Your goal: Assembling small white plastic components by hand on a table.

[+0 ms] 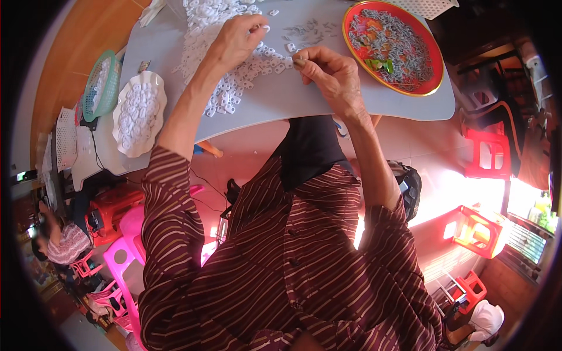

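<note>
My left hand (237, 44) is raised over the table (269, 108), thumb and fingers pinched on a small white plastic piece. My right hand (332, 77) is nearer to me and to the right, its thumb and forefinger closed together. Something tiny seems to sit at those fingertips, but I cannot make it out. Under and beside my left hand spreads a heap of white plastic pieces (223, 98), many with a dark hole. One loose white piece (291, 47) lies between my hands. Beyond it are scattered thin grey screw-like pins (310, 28).
A round red tray (434, 73) with many grey pins and a green scrap stands at the right. To the left are a scalloped white dish (159, 117) of white pieces and a green basket (105, 105). Pink chairs (120, 257) and red stools (489, 155) stand around.
</note>
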Tool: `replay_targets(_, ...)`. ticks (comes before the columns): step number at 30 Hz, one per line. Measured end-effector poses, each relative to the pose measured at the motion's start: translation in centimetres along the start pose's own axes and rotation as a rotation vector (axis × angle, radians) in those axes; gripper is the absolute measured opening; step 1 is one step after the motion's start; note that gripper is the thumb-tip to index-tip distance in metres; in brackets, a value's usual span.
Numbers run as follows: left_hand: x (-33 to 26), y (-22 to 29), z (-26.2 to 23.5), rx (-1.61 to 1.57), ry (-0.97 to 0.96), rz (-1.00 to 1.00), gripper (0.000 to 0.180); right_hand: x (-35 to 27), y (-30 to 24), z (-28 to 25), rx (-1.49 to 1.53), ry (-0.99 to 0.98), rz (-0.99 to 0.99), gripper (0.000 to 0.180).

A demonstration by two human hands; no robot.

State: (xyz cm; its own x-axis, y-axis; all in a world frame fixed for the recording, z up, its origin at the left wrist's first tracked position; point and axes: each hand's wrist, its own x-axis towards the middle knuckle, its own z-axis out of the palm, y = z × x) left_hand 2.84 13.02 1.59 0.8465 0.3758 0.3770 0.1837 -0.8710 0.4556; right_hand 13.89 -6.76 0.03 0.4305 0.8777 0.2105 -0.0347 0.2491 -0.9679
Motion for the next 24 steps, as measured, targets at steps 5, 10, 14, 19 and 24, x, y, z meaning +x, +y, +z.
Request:
replay_targets(5, -2.5, 4.2, -0.1, -0.381, -0.015, -0.177, 0.023, 0.3, 0.3, -0.4, 0.072, 0.076, -0.065, 0.014)
replay_targets(10, -3.6, 6.9, 1.2, -0.633, 0.024, -0.256, 0.015, 0.5, 0.1, -0.3, 0.129, 0.107, -0.076, 0.015)
replay_targets(14, -4.1, 7.4, 2.2, -0.581, 0.079, -0.188, 0.014, 0.4, 0.0, -0.1, 0.169, 0.089, -0.100, 0.016)
replay_targets(19, -4.5, 7.9, 2.7, -0.764, 0.201, -0.221, 0.014, 0.3, 0.1, -0.2, 0.138, 0.084, -0.134, 0.014)
replay_targets(24, -4.8, 8.4, 3.1, -0.915, 0.221, -0.246, 0.016, 0.2, 0.0, -0.1, 0.016, 0.111, -0.131, 0.012)
